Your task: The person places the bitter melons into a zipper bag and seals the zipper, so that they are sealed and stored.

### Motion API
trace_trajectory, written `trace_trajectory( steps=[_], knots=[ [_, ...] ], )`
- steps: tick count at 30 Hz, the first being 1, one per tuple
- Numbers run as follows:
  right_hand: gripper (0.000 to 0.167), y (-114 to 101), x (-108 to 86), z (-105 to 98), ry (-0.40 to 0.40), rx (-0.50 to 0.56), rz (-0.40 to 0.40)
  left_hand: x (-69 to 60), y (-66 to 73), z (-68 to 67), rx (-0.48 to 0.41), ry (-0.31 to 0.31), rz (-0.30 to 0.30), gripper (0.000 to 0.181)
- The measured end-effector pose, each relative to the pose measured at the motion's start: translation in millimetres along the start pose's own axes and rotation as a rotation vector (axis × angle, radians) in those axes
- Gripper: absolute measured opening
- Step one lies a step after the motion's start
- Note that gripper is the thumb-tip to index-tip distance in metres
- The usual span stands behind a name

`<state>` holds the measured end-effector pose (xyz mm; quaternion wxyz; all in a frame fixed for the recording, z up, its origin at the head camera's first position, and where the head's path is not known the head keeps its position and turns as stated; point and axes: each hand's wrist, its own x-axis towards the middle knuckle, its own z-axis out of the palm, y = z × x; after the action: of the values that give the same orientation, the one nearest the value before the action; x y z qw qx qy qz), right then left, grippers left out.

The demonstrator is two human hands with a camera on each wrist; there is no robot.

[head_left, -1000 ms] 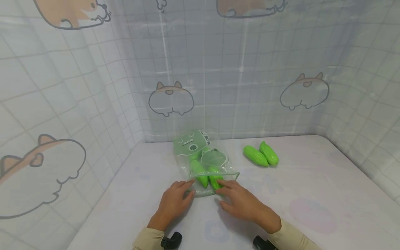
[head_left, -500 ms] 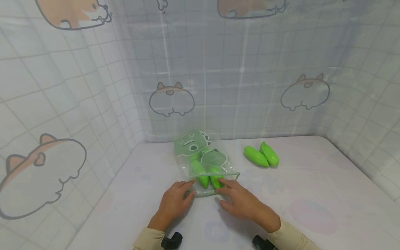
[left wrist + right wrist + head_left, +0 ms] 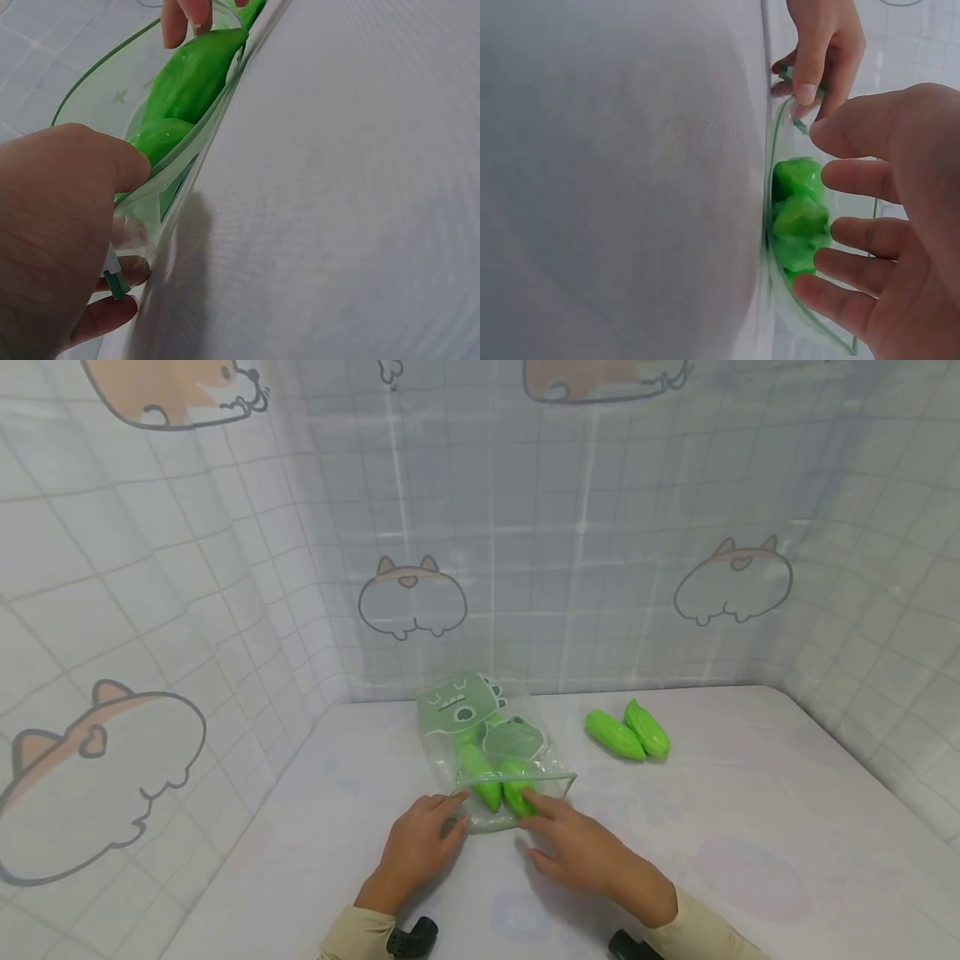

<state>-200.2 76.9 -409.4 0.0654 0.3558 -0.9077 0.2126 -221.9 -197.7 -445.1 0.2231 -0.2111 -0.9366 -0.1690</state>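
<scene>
Clear bag (image 3: 513, 739) at twelve o'clock — my left hand (image 3: 422, 843) pinches its open edge, while my right hand (image 3: 581, 847) spreads loosely, gripping nothing, fingertips right by the green pods (image 3: 480, 772) inside. Settling the contents, I'd judge; next calls for steadying the edge and reaching to the loose pair (image 3: 615, 735) at two o'clock — seen only from my head. Wrist views alone catch a green-tipped tab (image 3: 116, 283) by my left fingers.

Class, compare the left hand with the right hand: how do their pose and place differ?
The left hand pinches the edge of the bag; the right hand grips nothing, its fingers spread near the green vegetables. The left hand is at the opening's left side; the right hand is at its right. Both work at the open end.
</scene>
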Motion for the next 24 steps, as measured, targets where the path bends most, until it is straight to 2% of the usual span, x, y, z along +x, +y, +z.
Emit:
trace_trajectory(
  steps=[4, 9, 16, 24],
  knots=[
    [0.033, -2.1, -3.9, -1.2, 0.002, -0.034, -0.032, 0.0, -0.9, 1.7, 0.007, 0.033, 0.034, 0.037],
    [0.031, -5.1, -6.5, -3.0, -0.021, -0.048, -0.05, -0.3, -1.6, 2.6, 0.006, 0.04, 0.044, 0.036],
    [0.029, -6.1, -6.5, -4.5, -0.06, -0.046, -0.037, 0.2, -2.9, 3.7, 0.006, 0.065, 0.071, 0.036],
    [0.031, -3.3, -1.4, -2.0, -0.08, -0.032, -0.002, 0.8, -1.2, 1.8, -0.001, 0.01, 0.021, 0.037]
  ],
)
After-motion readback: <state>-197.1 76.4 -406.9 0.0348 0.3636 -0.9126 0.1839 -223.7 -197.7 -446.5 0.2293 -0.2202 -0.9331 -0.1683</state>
